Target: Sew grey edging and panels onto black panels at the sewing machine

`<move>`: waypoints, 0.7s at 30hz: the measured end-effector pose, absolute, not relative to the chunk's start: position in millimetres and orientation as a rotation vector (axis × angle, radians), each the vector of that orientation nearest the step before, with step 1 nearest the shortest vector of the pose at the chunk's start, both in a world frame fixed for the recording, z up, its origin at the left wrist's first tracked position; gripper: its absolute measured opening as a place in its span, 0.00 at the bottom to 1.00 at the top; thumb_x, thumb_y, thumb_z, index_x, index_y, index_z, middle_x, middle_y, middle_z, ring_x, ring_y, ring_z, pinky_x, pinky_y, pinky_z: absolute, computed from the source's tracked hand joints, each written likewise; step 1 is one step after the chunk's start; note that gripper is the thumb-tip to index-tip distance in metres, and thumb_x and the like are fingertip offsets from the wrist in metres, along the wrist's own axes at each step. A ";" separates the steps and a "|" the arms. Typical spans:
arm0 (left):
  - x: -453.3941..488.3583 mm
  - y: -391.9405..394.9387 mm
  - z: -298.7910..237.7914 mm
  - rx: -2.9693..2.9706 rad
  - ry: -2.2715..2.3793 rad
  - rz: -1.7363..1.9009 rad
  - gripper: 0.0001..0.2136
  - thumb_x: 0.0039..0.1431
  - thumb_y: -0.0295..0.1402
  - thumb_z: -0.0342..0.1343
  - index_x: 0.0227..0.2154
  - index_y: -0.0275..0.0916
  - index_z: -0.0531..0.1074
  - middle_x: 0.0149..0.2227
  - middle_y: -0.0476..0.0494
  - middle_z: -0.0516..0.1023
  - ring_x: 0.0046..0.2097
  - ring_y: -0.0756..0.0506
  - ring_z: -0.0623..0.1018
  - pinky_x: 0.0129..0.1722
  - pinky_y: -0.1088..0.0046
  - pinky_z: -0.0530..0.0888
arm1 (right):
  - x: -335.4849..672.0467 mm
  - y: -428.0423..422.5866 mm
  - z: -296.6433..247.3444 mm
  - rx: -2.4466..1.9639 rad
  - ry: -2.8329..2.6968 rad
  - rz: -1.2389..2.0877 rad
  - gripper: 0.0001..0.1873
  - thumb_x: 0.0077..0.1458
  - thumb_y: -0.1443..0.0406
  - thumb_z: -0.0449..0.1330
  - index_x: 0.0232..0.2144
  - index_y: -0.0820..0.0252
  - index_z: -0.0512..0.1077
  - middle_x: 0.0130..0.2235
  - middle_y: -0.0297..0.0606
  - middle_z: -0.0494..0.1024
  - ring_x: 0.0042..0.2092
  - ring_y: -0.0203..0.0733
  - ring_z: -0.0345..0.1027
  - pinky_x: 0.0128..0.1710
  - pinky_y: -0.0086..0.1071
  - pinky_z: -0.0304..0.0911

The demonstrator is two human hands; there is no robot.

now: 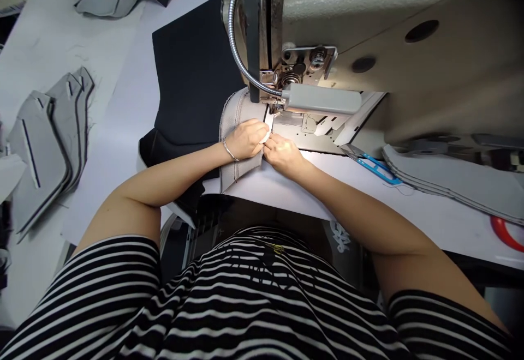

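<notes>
A grey stitched fabric panel (236, 110) lies at the needle area of a sewing machine (282, 79), joined to or resting on a large black fabric piece (192, 76). My left hand (248, 138) lies on the panel, its fingers closed at the right edge near a small white piece (266, 135). Close against it, my right hand (284, 155) pinches the same edge of the grey panel. The fingertips of both hands meet just below the presser foot. A light shines on this spot.
Blue-handled snips (379, 168) lie right of the machine bed, beside stacked grey panels (458, 183). Part of a red ring-shaped handle (505, 233) shows at the right edge. More grey panels (43, 147) are piled on the white table (118, 114) at left. A grey lamp (323, 100) hangs low over the bed.
</notes>
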State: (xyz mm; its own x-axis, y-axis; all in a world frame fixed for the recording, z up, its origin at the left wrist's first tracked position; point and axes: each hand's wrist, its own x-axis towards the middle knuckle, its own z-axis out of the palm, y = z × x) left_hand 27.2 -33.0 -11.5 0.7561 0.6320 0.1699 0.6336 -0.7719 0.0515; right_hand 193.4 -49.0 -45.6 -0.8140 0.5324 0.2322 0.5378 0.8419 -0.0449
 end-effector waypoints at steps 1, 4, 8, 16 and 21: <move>27.2 -29.3 -11.7 -2.934 -1.072 -0.281 0.08 0.56 0.26 0.47 0.32 0.34 0.72 0.37 0.37 0.77 0.38 0.43 0.74 0.40 0.64 0.72 | 193.0 -45.9 -48.1 -0.851 -2.756 -0.004 0.18 0.62 0.75 0.44 0.34 0.68 0.75 0.35 0.47 0.77 0.41 0.46 0.69 0.42 0.37 0.65; 26.4 -19.4 -12.2 -2.937 -1.126 -0.308 0.09 0.55 0.27 0.48 0.33 0.34 0.73 0.39 0.39 0.78 0.39 0.43 0.74 0.42 0.64 0.72 | 191.5 -44.1 -54.6 -0.957 -2.607 0.094 0.17 0.64 0.73 0.44 0.37 0.68 0.74 0.42 0.50 0.77 0.48 0.46 0.68 0.48 0.38 0.66; 24.3 -13.5 -12.9 -2.964 -1.257 -0.388 0.08 0.54 0.27 0.49 0.30 0.36 0.73 0.39 0.42 0.79 0.38 0.44 0.75 0.43 0.65 0.72 | 188.7 -61.8 -55.7 -0.983 -2.468 0.039 0.19 0.64 0.73 0.42 0.40 0.69 0.74 0.53 0.55 0.72 0.55 0.47 0.65 0.53 0.43 0.65; 26.2 -28.0 -17.4 -2.883 -1.385 -0.449 0.08 0.54 0.26 0.48 0.28 0.38 0.73 0.35 0.42 0.78 0.37 0.44 0.73 0.40 0.63 0.71 | 185.8 -74.4 -51.5 -0.882 -2.551 0.044 0.20 0.63 0.75 0.42 0.35 0.69 0.75 0.48 0.54 0.76 0.52 0.47 0.69 0.51 0.42 0.67; 28.3 -34.1 -17.3 -2.855 -1.351 -0.350 0.09 0.55 0.25 0.46 0.27 0.38 0.71 0.32 0.42 0.77 0.36 0.43 0.72 0.39 0.62 0.70 | 193.5 -60.1 -49.4 -0.730 -2.652 0.054 0.21 0.63 0.75 0.41 0.37 0.68 0.75 0.43 0.50 0.78 0.47 0.42 0.70 0.47 0.36 0.67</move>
State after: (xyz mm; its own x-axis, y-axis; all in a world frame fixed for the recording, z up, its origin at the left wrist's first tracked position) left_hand 28.3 -34.1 -17.3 0.6145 0.7675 0.1824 0.7596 -0.6381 0.1259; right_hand 193.5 -60.1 -49.4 -0.7890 0.5000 0.3570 0.4851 0.8636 -0.1375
